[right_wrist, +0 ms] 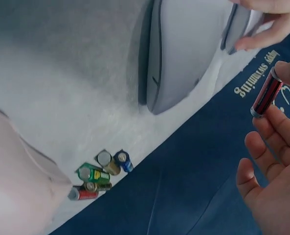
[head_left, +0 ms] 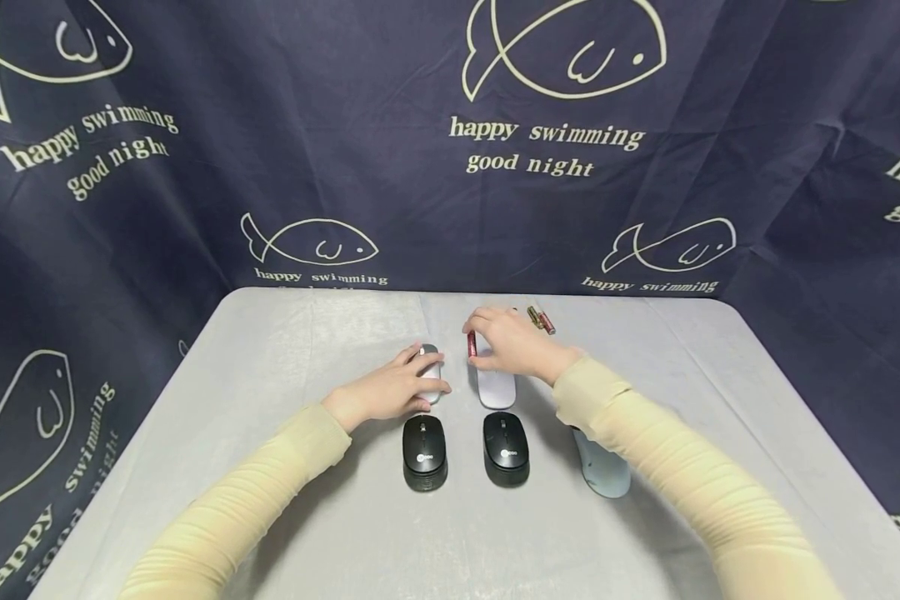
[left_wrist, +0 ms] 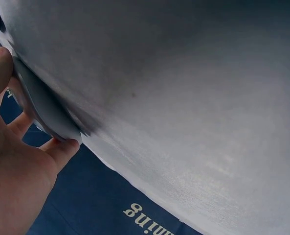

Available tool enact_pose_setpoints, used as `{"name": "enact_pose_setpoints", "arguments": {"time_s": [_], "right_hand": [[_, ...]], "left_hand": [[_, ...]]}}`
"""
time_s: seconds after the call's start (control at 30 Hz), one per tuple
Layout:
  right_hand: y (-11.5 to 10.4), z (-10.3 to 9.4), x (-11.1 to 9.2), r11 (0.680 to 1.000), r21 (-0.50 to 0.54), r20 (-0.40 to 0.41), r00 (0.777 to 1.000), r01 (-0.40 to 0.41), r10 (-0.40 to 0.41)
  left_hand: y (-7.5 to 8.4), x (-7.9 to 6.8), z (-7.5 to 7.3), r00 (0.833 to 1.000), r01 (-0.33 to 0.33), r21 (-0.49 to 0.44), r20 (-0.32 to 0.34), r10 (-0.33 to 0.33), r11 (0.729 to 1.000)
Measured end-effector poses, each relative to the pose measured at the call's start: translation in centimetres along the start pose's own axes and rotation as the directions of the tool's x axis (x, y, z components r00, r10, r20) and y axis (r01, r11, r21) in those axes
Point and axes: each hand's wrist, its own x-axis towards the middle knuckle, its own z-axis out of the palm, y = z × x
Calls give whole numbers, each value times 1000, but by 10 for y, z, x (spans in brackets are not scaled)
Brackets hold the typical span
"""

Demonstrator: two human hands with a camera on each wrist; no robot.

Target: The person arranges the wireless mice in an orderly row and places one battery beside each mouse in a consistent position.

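Note:
My left hand (head_left: 393, 385) grips a white-and-grey computer mouse (head_left: 429, 375) on the table, thumb at one side and fingers spread over the other. The left wrist view shows this mouse (left_wrist: 49, 110) edge-on between the thumb and fingertips. Between thumb and fingers, my right hand (head_left: 513, 340) pinches a red battery (head_left: 472, 344); its dark-and-red casing and silver ends show in the right wrist view. That hand is over the far part of a white mouse (head_left: 497, 390), partly hiding it.
Two black mice (head_left: 424, 450) stand nearer the front. A light blue mouse (head_left: 603, 467) lies partly under the right sleeve. Several loose batteries (right_wrist: 98, 174) sit towards the table's far edge. At the left of the right wrist view, a pale pinkish rounded shape (right_wrist: 17, 181) is close to the camera.

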Motion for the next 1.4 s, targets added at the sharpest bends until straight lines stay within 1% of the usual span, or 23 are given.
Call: {"name": "enact_pose_setpoints", "arguments": {"time_s": [0.23, 0.37, 0.57, 0.83, 1.13, 1.4], "right_hand": [[-5, 10, -1, 999, 22, 27, 999, 28, -29], [-7, 16, -2, 999, 15, 51, 998, 37, -38], [-10, 23, -1, 999, 2, 56, 997, 51, -51], [-12, 34, 0, 999, -6, 93, 995, 39, -39], [-15, 39, -1, 999, -38, 114, 993, 27, -23], [-14, 44, 0, 998, -49, 105, 994, 34, -29]], "left_hand": [[1, 1, -1, 1000, 19, -11, 19, -19, 1000], [1, 1, -2, 999, 31, -27, 34, -30, 999], [1, 1, 0, 999, 39, -31, 31, -38, 999], [1, 1, -2, 999, 44, -35, 24, -43, 998], [2, 1, -2, 998, 50, -38, 33, -48, 998], [3, 0, -2, 999, 45, -38, 30, -44, 998]]}}
